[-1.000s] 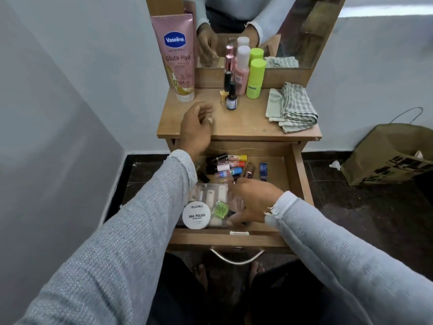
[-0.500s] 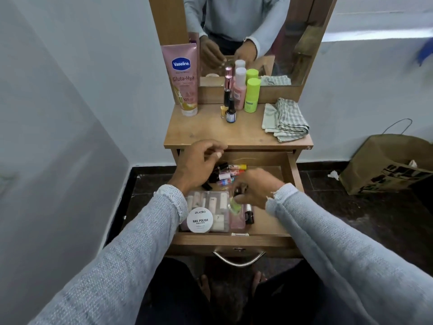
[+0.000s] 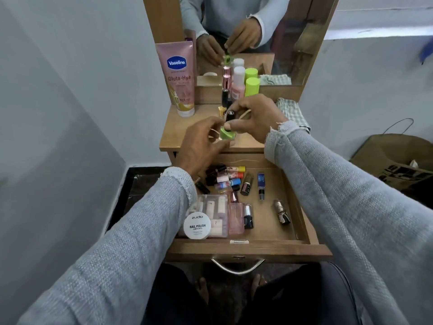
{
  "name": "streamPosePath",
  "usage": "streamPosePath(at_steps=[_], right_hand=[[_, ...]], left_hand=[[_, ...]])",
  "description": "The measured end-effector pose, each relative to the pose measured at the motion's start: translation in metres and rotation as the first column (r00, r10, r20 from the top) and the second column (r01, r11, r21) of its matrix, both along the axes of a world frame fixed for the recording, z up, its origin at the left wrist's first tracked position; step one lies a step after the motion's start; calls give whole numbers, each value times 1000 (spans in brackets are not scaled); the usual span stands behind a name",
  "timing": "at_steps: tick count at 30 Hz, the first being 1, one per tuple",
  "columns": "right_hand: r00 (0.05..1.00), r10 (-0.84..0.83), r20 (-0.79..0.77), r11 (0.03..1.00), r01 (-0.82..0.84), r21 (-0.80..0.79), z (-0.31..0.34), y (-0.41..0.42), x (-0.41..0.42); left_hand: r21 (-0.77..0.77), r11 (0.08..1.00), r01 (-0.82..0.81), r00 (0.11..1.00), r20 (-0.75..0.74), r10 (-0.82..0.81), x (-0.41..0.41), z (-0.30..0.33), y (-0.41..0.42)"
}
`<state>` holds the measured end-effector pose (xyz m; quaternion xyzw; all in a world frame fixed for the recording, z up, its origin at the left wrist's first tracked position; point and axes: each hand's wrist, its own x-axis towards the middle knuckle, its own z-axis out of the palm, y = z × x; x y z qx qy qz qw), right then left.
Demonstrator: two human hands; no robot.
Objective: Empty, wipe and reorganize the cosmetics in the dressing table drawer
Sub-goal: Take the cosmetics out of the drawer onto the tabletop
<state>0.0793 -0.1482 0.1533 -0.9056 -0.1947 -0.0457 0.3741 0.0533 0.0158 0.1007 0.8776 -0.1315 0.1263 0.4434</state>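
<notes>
The green polish (image 3: 226, 133) has been lifted out of the drawer (image 3: 276, 233) since a second ago, now pinched between right-hand (image 3: 255, 118) fingertips above the tabletop (image 3: 173, 137). Left hand (image 3: 201, 146) fingers curled just beside it; grip can't be told. Emptying's barely started tbh.

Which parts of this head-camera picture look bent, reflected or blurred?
Head view: wide-angle lens bows the wall edges and stretches the sleeves; the mirror reflects both hands; the green bottle in the right hand is slightly soft; lighting is even, without harsh glare.
</notes>
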Motion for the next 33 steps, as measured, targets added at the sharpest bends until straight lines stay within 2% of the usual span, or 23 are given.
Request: streamPosePath(at_steps=[4, 8, 15, 19, 23, 25, 27, 30, 33], right_hand=[[998, -55, 12, 997, 54, 61, -6, 4, 19], [982, -187, 37, 956, 173, 237, -19, 3, 30], [977, -212, -32, 939, 213, 270, -48, -20, 2], [982, -179, -53, 978, 183, 103, -65, -30, -32], [959, -64, -275, 986, 18, -167, -90, -29, -59], [929, -14, -371, 921, -132, -366, -105, -24, -65], [900, 58, -431, 823, -287, -490, -117, -18, -71], [891, 155, -427, 717, -399, -572, -128, -12, -78], [904, 209, -374, 665, -412, -623, -136, -7, -81]], left_hand=[[33, 994, -106, 993, 56, 104, 19, -4, -9], [-15, 971, -239, 970, 43, 239, 40, -6, -15], [4, 951, -310, 950, -35, 310, 64, -21, -14], [-7, 947, -322, 946, -51, 322, 67, -26, -15], [-40, 945, -326, 944, -60, 323, 65, -28, -16], [-62, 943, -326, 944, -70, 322, 63, -29, -15], [-88, 943, -322, 945, -85, 315, 58, -30, -14], [-135, 936, -326, 944, -105, 314, 45, -35, -13], [-185, 927, -325, 942, -149, 300, 31, -37, -10]])
